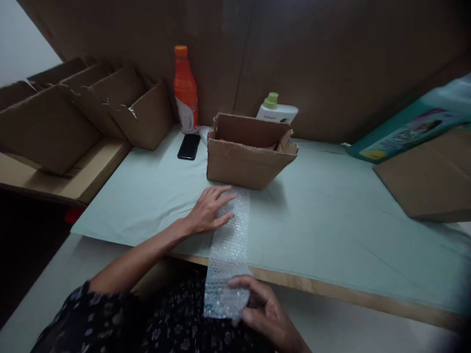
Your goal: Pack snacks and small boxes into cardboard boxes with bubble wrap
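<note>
A strip of clear bubble wrap (pixel 232 245) runs from the small cardboard box (pixel 245 164) down over the table's front edge, its lower end hanging towards my lap. My left hand (pixel 209 211) lies on the strip's upper part and left edge, palm down, fingers apart. At the lower end, my right hand (pixel 267 309) has the right corner of the bubble wrap between thumb and fingers; some of those fingers are hidden. The box stands upright just beyond the left fingertips, with something red partly showing inside it.
A black phone (pixel 189 147) lies near an orange bottle (pixel 186 90). Behind the box stands a white bottle with a green cap (pixel 271 100). Several open cardboard boxes (pixel 143 117) are at left. A large teal bottle (pixel 405 122) leans at right beside a cardboard piece (pixel 430 171).
</note>
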`<state>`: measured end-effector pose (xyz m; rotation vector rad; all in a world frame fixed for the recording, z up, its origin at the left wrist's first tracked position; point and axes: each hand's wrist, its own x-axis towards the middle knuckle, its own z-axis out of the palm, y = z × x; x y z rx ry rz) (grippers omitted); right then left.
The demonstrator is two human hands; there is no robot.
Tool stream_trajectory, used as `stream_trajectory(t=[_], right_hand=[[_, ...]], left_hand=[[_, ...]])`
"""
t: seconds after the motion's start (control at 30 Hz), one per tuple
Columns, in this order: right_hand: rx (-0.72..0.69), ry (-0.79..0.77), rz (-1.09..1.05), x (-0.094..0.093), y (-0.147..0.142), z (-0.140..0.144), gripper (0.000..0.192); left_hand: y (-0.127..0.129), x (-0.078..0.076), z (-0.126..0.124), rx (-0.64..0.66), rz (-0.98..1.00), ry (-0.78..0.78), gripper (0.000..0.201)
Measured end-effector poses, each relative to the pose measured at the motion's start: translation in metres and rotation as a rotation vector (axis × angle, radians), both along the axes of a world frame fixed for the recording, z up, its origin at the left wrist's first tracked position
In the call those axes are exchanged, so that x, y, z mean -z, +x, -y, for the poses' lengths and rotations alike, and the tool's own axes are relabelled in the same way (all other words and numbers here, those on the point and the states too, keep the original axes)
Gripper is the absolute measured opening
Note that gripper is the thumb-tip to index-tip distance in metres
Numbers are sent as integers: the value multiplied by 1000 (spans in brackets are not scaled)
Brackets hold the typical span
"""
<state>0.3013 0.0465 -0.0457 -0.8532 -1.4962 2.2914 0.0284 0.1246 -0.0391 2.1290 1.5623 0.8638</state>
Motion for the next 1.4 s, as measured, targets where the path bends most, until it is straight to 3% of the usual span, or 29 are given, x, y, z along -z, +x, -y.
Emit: stream_trajectory(t=[0.1, 0.17, 0.27, 0.37, 0.43, 0.53, 0.63, 0.7, 0.8, 0.9, 0.97, 1.07, 1.23, 1.33, 1.4], right_hand=[[168, -188, -140, -1, -9, -12, 55], [305, -242, -195, -2, -19, -27, 53], [401, -309, -161, 0, -34, -50, 61], [423, -292, -58, 5, -37, -60, 82], [478, -166, 0, 7, -30, -59, 86], [505, 228, 100, 9, -15, -51, 60], [389, 795, 196, 14, -6, -43, 33], [272, 1127, 232, 21, -6, -41, 36], [165, 1396, 320, 33, -11, -43, 35], [152, 1477, 356, 38, -15, -48, 28], [134, 1481, 310, 36, -18, -53, 27], [98, 1434, 269, 30, -22, -62, 24], [196, 1308, 303, 27, -27, -73, 20], [344, 1419, 334, 28, -25, -72, 27], [346, 1550, 341, 28, -22, -70, 30]], left_hand=[[-7, 0, 59, 134, 515, -358, 48], [-3, 4, 84, 148, 689, -452, 60], [16, 15, 91, -97, 709, -438, 71], [35, 26, 79, -330, 603, -426, 52], [40, 29, 72, -371, 496, -414, 52], [40, 29, 72, -381, 367, -411, 55], [40, 29, 77, -391, 270, -412, 54], [41, 29, 80, -388, 215, -404, 54], [42, 30, 82, -382, 152, -356, 48], [41, 27, 89, -356, 101, -175, 40], [40, 23, 95, -249, 105, -49, 43], [39, 21, 101, -111, 132, -14, 49], [41, 31, 90, -266, 142, -109, 35], [43, 36, 80, -319, 82, -124, 37], [44, 38, 76, -333, 19, -108, 35]])
